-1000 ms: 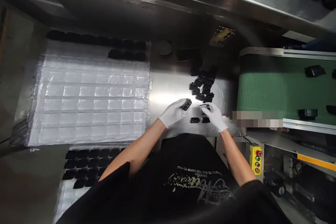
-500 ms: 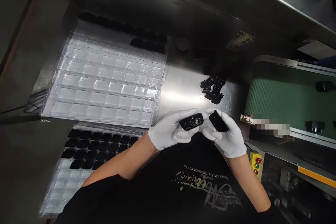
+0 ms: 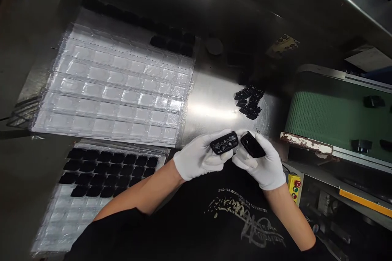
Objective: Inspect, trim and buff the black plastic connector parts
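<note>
In a white glove, my left hand (image 3: 200,155) is closed around a black oval part (image 3: 224,143) whose upturned face shows several round recesses. My right hand (image 3: 261,161), also gloved, grips a smooth, glossy black piece (image 3: 252,145) between thumb and fingers. The two pieces are held side by side with a small gap between them. Beyond the hands, a heap of small black parts (image 3: 249,101) lies on the metal table (image 3: 211,104).
Clear plastic trays (image 3: 107,89) cover the left of the table, with black pieces along their far edge. A lower tray of black pieces (image 3: 112,169) is nearer. On the right are a green conveyor (image 3: 330,110) and a yellow button box (image 3: 294,187).
The right-hand piece has turned, so its glossy face now shows, and has moved slightly away from the left-hand one. The part in my left hand is tilted to show its recesses more.
</note>
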